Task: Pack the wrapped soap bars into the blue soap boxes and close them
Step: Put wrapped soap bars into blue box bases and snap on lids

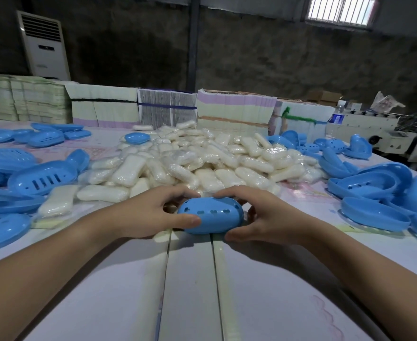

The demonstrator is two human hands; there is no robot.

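Observation:
A closed blue soap box [211, 215] with a row of holes in its top rests on the white table, just in front of me. My left hand [151, 212] grips its left end, thumb on the near side and fingers over the far edge. My right hand [259, 212] holds its right end the same way. Whatever is inside the box is hidden. Behind it lies a big heap of wrapped white soap bars [202, 163].
Loose blue box halves lie in piles at the left [42, 180] and the right [379, 195]. Stacks of flat cartons [168, 109] line the table's far edge. A water bottle [337, 114] stands at the back right beside a machine.

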